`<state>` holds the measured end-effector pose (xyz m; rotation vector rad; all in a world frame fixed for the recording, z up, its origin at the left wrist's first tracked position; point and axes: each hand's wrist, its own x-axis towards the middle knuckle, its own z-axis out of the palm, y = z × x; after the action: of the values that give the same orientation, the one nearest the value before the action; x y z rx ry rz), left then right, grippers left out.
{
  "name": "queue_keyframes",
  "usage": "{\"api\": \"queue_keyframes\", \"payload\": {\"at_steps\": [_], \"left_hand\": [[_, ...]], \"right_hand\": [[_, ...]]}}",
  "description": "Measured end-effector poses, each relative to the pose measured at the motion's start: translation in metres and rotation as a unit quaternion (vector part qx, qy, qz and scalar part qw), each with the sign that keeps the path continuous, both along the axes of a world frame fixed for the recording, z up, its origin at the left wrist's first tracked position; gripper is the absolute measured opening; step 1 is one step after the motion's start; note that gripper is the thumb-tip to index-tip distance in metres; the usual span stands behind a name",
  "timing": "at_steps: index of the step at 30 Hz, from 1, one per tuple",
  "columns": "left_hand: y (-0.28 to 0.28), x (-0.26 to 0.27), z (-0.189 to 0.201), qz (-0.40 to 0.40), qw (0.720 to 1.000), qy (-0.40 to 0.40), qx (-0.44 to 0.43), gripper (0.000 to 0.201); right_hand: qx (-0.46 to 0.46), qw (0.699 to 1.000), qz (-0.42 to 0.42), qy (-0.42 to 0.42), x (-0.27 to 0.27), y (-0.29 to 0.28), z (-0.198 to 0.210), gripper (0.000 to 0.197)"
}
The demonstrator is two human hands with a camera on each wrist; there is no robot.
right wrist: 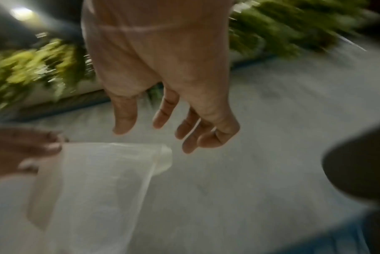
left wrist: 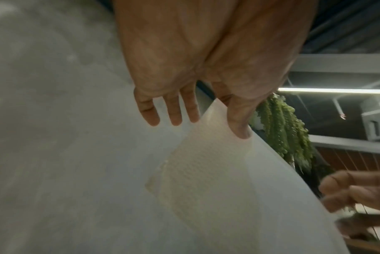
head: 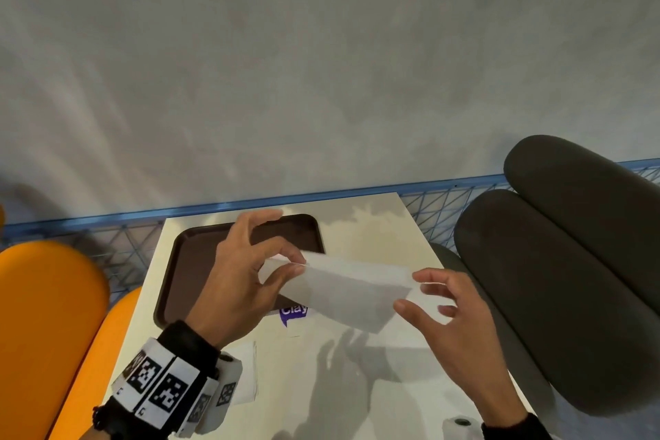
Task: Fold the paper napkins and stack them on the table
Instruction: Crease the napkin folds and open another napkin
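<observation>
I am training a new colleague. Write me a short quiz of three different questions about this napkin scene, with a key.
1. True or false: the left hand pinches the napkin.
2. Which lies under the left hand? A) brown tray B) blue bowl C) red cup
3. Fill in: the right hand has its fingers ____ and grips nothing.

Key: 1 true; 2 A; 3 open.
</observation>
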<state>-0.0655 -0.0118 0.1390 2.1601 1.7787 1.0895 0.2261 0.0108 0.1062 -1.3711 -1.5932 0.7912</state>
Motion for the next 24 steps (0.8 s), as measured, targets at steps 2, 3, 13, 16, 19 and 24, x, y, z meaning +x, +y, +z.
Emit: {"api": "queue_keyframes", "payload": {"at_steps": [2, 3, 13, 16, 19, 24], "left_hand": [[-0.001, -0.002, 0.000, -0.041, 0.997, 0.071, 0.009, 0.007], [-0.003, 0.000, 0.002, -0.066, 0.994, 0.085, -0.002, 0.009], [-0.017, 0.014, 0.027, -0.142, 0.986, -0.027, -0.078, 0.024], [-0.016, 0.021, 0.027, -0.158, 0.976, -0.097, -0.117, 0.019], [-0.019, 0.010, 0.029, -0.115, 0.972, -0.158, -0.130, 0.014], [-0.041, -0.006, 0.010, -0.100, 0.964, -0.160, -0.187, 0.009]], "right_hand": [[0.092, 0.990, 0.021, -0.108, -0.007, -0.001, 0.002, 0.033], [0.113, 0.982, 0.064, -0.139, -0.014, -0.002, 0.004, 0.038], [0.119, 0.926, 0.267, -0.237, -0.065, -0.001, 0.017, 0.029], [0.126, 0.935, 0.283, -0.172, -0.063, -0.003, 0.017, 0.039], [0.087, 0.940, 0.297, -0.143, -0.040, -0.003, 0.006, 0.045], [-0.003, 0.923, 0.288, -0.255, -0.005, -0.009, -0.026, 0.049]]}}
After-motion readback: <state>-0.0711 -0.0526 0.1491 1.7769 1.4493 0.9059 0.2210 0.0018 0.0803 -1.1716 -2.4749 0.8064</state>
